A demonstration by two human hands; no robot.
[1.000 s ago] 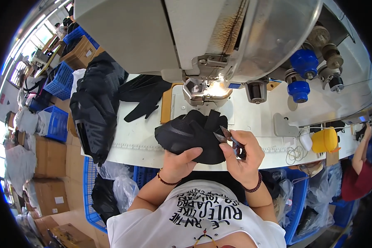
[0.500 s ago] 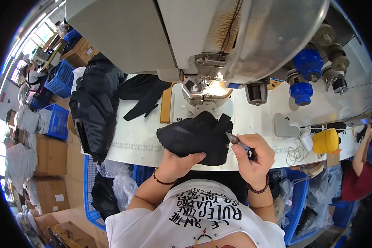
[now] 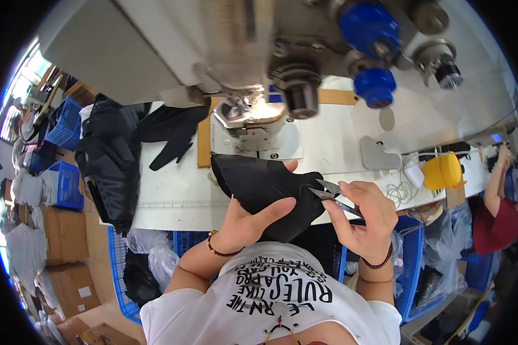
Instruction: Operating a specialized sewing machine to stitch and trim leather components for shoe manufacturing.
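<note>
Keeping the black fabric piece (image 3: pixel 259 181) drawn flat near the blades would probably give the cleanest cut; it lies at the centre of the frame, in front of the machine head (image 3: pixel 112 52). The left hand (image 3: pixel 248 225) is closed round it, thumb pressed on top, fingers underneath, with one fingertip showing past its upper edge. The right hand (image 3: pixel 367 215) pinches metal snips (image 3: pixel 324 195) between thumb and fingers, their pointed blades parted at the cloth's right edge; whether they catch a thread cannot be told. Working with the tips alone, clear of the left thumb, seems safest.

The cloth looks matt, soft and pliable, with a curved outline. Flat, narrow-tailed black cutouts (image 3: pixel 175 131) lie left of centre on the smooth white desk (image 3: pixel 167 192), beside a bulky, faintly glossy black pile (image 3: pixel 108 158).
</note>
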